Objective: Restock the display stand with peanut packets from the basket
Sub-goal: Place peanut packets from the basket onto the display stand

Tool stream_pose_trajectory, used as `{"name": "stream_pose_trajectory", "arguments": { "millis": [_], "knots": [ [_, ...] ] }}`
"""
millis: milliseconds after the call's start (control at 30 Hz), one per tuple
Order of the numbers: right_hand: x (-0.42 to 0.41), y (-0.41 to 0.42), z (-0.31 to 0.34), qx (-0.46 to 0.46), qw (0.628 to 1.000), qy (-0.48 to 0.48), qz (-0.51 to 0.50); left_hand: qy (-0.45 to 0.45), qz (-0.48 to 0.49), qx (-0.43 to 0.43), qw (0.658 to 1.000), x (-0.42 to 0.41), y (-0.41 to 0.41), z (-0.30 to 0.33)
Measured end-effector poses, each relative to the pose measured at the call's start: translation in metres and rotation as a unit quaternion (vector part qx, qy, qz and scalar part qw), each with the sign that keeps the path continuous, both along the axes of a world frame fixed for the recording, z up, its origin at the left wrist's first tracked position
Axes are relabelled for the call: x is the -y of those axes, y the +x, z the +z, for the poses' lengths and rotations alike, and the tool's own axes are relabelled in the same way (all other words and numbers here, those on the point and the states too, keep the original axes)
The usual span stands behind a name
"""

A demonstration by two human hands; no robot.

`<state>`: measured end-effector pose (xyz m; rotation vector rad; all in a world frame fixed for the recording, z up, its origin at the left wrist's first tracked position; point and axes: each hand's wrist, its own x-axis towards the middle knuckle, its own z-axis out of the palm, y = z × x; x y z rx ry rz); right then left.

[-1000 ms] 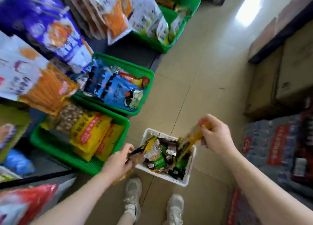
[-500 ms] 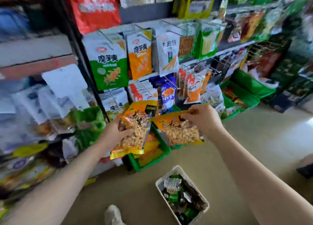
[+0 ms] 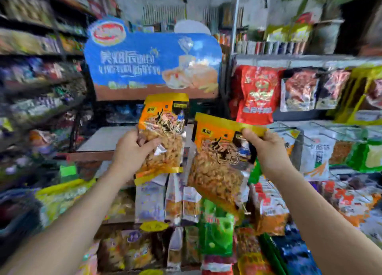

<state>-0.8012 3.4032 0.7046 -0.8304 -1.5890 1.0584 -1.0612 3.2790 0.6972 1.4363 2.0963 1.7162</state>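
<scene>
Each of my hands holds one orange-and-yellow peanut packet with a clear window showing the nuts. My left hand (image 3: 132, 150) grips the left peanut packet (image 3: 165, 130) by its side, upright. My right hand (image 3: 266, 148) pinches the top right corner of the right peanut packet (image 3: 217, 167), which hangs tilted. Both are raised in front of the display stand (image 3: 103, 144), whose hooks carry hanging snack packets (image 3: 177, 200) below my hands. The basket is out of view.
A blue cardboard sign (image 3: 151, 61) tops the stand behind the packets. Red bags (image 3: 256, 92) and other snacks hang on racks to the right. Blurred shelves (image 3: 37, 82) of goods run along the left. More packets (image 3: 217, 227) crowd the lower stand.
Both hands lifted the two peanut packets out of the basket and raised them. My view swung from the floor basket up to the display stand; the basket left the frame.
</scene>
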Motion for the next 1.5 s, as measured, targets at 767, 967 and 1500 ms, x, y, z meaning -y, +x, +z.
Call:
{"name": "stream_pose_trajectory", "arguments": {
  "millis": [767,967,1500],
  "knots": [
    [-0.165,-0.272,0.045,-0.067,0.998,-0.015,0.014,-0.273,-0.007,-0.120,0.955,-0.236,-0.273,-0.030],
    [-0.191,-0.319,0.030,-0.051,0.993,-0.083,0.064,-0.249,-0.017,-0.165,0.954,-0.252,-0.282,-0.030],
    [-0.182,-0.302,0.020,0.230,0.937,0.143,-0.220,-0.238,0.034,-0.444,0.863,-0.187,-0.260,0.007]
  ]
}}
